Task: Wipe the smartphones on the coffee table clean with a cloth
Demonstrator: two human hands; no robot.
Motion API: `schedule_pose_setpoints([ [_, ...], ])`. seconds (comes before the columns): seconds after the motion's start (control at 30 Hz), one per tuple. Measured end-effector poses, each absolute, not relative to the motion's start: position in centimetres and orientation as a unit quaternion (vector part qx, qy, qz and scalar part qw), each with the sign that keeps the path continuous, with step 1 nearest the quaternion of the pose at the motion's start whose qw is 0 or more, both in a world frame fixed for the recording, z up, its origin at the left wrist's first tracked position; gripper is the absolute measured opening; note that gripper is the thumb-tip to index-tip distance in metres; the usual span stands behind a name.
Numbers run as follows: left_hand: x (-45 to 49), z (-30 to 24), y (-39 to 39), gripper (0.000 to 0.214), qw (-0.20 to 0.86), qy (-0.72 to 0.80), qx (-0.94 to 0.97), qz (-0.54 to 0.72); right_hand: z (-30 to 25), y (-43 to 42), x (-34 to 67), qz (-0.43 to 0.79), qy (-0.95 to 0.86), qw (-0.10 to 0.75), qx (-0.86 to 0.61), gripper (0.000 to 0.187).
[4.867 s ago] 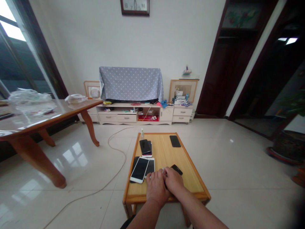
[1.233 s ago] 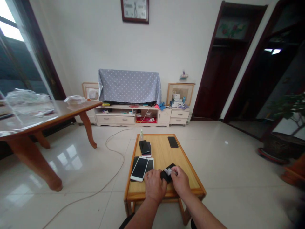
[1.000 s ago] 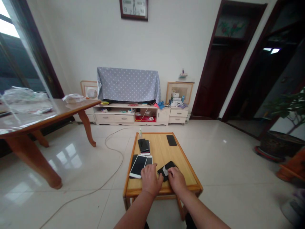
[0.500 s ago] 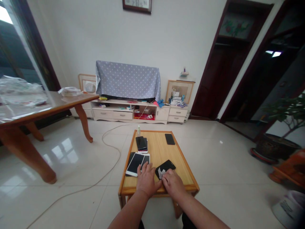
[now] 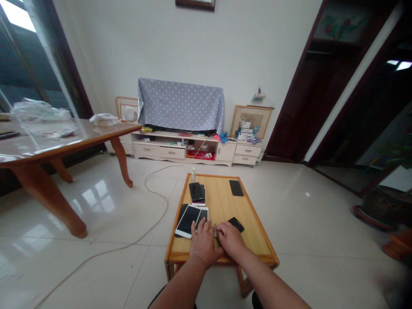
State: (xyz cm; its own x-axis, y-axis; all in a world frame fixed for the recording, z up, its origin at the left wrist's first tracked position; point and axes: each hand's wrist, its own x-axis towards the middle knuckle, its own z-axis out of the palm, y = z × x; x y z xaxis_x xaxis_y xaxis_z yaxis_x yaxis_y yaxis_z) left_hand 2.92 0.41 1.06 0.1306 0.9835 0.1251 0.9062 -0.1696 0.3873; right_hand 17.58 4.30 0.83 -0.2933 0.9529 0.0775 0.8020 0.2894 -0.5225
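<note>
Both my hands rest on a low wooden table [image 5: 254, 240] near its front edge. My left hand [image 5: 203, 243] lies flat with fingers spread, pressing down beside a black phone [image 5: 236, 224]. My right hand [image 5: 229, 239] is closed over that phone, pinching a small pale wipe [image 5: 216, 232] against its screen. Most of the phone is hidden under my right hand. A white phone [image 5: 187, 221] lies just left of my left hand, on top of other phones.
A stack of dark phones [image 5: 197, 192], a small spray bottle [image 5: 193, 174] and a lone black phone [image 5: 236, 188] sit at the table's far end. A large wooden table [image 5: 61, 143] stands at left, with a cable [image 5: 151, 214] on the tiled floor. TV cabinet behind.
My right hand has slid over the black phone with the wipe, covering more of it. My left hand stays pressed beside it. The camera has shifted slightly.
</note>
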Motion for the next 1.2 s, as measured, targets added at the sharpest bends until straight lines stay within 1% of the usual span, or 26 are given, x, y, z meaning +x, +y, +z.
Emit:
schedule_pose_setpoints([
  [0.17, 2.9, 1.0, 0.4, 0.058, 0.104, 0.633, 0.743, 0.188, 0.3, 3.4, 20.0, 0.198, -0.786, 0.167, -0.562, 0.014],
  [0.3, 2.9, 1.1, 0.5, 0.055, 0.108, 0.633, 0.745, 0.18, 0.1, 4.1, 19.2, 0.179, -0.777, 0.174, -0.578, 0.014],
  [0.47, 2.9, 1.6, 0.4, 0.061, 0.11, 0.64, 0.746, 0.145, -0.2, 6.4, 17.0, 0.165, -0.756, 0.19, -0.604, 0.014],
  [0.57, 2.9, 1.7, 0.4, 0.063, 0.113, 0.641, 0.745, 0.144, -0.6, 6.3, 16.9, 0.155, -0.745, 0.196, -0.619, 0.013],
  [0.73, 3.0, 1.4, 0.6, 0.055, 0.114, 0.641, 0.743, 0.155, -1.3, 4.9, 16.9, 0.164, -0.754, 0.189, -0.607, 0.011],
  [0.9, 3.2, 1.4, 0.5, 0.066, 0.114, 0.642, 0.74, 0.166, -0.3, 7.0, 19.4, 0.134, -0.718, 0.205, -0.651, 0.016],
  [1.03, 3.2, 1.5, 0.5, 0.067, 0.111, 0.643, 0.738, 0.174, 0.3, 7.9, 20.6, 0.104, -0.687, 0.214, -0.687, 0.021],
  [1.2, 3.1, 1.3, 0.7, 0.071, 0.116, 0.637, 0.742, 0.175, -0.6, 5.7, 17.2, 0.126, -0.741, 0.195, -0.63, 0.015],
])
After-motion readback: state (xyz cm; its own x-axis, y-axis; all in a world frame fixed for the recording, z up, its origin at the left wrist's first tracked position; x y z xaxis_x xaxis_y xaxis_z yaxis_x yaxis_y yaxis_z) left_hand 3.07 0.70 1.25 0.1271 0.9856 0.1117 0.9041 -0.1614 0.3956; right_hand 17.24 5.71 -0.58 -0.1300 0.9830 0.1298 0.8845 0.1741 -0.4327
